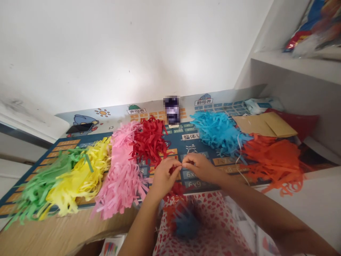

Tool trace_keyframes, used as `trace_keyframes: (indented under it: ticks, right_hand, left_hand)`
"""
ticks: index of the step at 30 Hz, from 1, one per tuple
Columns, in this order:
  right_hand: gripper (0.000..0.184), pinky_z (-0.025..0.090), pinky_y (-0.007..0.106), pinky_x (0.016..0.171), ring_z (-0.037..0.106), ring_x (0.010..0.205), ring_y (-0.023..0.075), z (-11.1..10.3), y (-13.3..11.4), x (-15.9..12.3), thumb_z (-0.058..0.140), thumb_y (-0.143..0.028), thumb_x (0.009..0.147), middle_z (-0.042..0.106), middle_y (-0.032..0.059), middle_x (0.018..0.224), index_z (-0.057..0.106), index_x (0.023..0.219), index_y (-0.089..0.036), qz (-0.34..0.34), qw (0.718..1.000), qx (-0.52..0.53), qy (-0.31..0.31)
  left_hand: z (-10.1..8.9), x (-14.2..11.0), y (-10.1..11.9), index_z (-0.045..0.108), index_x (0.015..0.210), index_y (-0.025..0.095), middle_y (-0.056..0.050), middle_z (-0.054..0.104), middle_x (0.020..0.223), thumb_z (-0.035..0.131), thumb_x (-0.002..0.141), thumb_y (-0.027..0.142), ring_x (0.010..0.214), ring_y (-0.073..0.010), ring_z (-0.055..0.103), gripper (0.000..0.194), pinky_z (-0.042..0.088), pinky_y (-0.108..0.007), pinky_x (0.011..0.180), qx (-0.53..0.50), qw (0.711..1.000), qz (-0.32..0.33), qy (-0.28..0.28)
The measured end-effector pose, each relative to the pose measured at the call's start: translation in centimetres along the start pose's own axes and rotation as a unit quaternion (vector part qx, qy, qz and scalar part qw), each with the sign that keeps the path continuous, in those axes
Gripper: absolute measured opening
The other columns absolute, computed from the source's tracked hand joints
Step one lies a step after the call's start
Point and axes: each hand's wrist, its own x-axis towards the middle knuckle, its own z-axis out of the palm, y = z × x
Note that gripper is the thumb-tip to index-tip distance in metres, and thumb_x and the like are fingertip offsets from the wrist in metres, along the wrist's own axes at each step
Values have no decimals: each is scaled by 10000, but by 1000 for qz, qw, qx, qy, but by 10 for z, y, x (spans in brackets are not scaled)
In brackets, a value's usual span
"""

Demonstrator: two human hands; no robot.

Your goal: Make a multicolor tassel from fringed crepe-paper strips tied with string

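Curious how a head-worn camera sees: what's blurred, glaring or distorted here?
Head view: pale glare and a soft shadow on the wall; blue fringe below the hands smeared; left hand and right hand slightly soft; right forearm looks stretched, perhaps by a wide lens; dark object near the wall pixelated.

A scuffed white wall [128,53] rises behind the desk [66,227], with white shelving [295,71] at right.

Red fringe [150,140] and blue fringe [218,133] flank open mat [176,143].
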Motion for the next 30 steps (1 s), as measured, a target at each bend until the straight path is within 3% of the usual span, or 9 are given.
trace_keyframes:
  ticks: [4,7,10,13,25,30]
  right_hand:
    - [147,409,274,700,579,766,157,0,1,0,536,-231,863,666,31,812,636,765,-185,11,1000,-1,14]
    - [128,437,276,714,603,773,159,0,-1,2,571,-268,843,688,28,822,660,800,-188,29,997,63,17]
    - [164,473,276,723,634,774,163,1,-3,6,639,-306,793,711,23,851,688,897,-190,54,986,157,16]
    - [146,478,284,740,640,796,171,4,-7,9,645,-314,790,715,28,862,714,849,-199,40,986,159,40]
    - [112,478,273,761,652,796,163,9,-10,13,632,-262,824,725,21,861,737,821,-222,-4,989,128,67]
    - [121,474,255,730,652,770,149,13,-8,13,619,-207,824,725,13,825,738,805,-214,-3,990,107,88]
  left_hand:
    - [-3,-1,-1,684,839,217,-35,697,815,593,849,249,792,-174,630,97,484,-302,759,-12,1000,-14,13]
    - [-3,-2,-1,691,795,214,-32,701,816,622,822,269,786,-171,633,93,489,-295,765,-66,995,-69,42]
    - [2,-2,-1,690,799,194,-20,698,774,668,781,341,710,-152,621,150,490,-271,706,-190,962,-174,94]
    - [7,-1,-1,687,796,174,1,669,691,732,699,385,639,-130,587,237,472,-242,636,-292,921,-227,127]
    - [9,1,2,699,784,159,20,644,645,789,657,352,598,-102,570,247,453,-212,610,-364,886,-249,143]
    - [12,0,-3,718,803,175,11,672,691,779,682,358,628,-117,598,228,479,-227,642,-342,901,-227,144]
